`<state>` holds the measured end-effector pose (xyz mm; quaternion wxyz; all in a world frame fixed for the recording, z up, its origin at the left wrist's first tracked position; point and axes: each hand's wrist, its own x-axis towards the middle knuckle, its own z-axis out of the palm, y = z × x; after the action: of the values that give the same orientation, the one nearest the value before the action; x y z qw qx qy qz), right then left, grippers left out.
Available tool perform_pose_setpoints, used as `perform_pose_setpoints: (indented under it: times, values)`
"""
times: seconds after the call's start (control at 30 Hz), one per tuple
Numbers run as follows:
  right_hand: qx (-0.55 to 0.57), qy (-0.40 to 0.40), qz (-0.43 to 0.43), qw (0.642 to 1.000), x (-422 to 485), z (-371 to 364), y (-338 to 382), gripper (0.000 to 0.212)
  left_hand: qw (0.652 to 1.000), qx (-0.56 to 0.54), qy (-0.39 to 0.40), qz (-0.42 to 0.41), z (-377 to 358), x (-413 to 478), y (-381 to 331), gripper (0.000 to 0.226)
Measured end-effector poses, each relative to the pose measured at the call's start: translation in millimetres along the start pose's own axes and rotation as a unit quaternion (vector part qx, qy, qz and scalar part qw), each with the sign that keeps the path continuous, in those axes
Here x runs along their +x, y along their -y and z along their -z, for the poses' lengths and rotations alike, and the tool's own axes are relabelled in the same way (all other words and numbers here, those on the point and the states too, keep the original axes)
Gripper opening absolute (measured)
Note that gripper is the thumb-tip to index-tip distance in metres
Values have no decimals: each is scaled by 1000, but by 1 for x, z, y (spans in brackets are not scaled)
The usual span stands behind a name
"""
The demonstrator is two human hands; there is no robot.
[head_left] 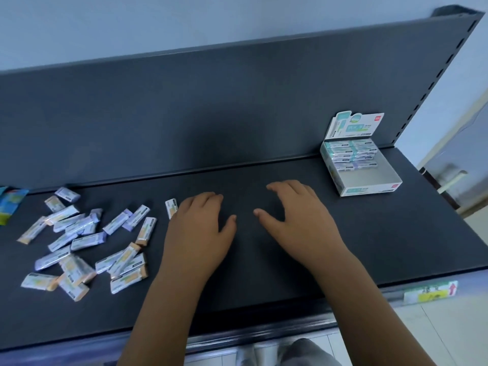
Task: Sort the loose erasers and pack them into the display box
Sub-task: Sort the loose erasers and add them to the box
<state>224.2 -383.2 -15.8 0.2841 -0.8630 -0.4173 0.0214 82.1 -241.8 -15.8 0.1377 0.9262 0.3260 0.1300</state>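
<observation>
Several loose wrapped erasers [87, 239], purple and orange ended, lie scattered on the left of the dark shelf. One single eraser [171, 208] lies apart, just left of my left hand [199, 231]. That hand rests palm down on the shelf with its fingers slightly spread, holding nothing. My right hand [298, 220] hovers or rests beside it, fingers apart and empty. The white display box [369, 190] stands at the right back with its lid flap up. Rows of erasers fill its rear half, and its front half shows bare bottom.
The dark shelf [250, 273] has a tall back panel [211, 107] behind it and a front lip with a price label [429, 293]. A blue and yellow package [9, 204] lies at the far left edge. A door shows beyond the shelf's right end.
</observation>
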Motion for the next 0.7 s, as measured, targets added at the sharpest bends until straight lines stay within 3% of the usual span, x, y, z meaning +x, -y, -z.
perform_pose_setpoints:
  times: [0.4, 0.7]
  values:
    - [83, 18, -21, 996, 2, 0, -16, 52, 997, 70, 1, 25, 0, -8, -20, 44]
    - [88, 34, -8, 996, -5, -29, 35, 50, 994, 79, -68, 22, 15, -16, 14, 33]
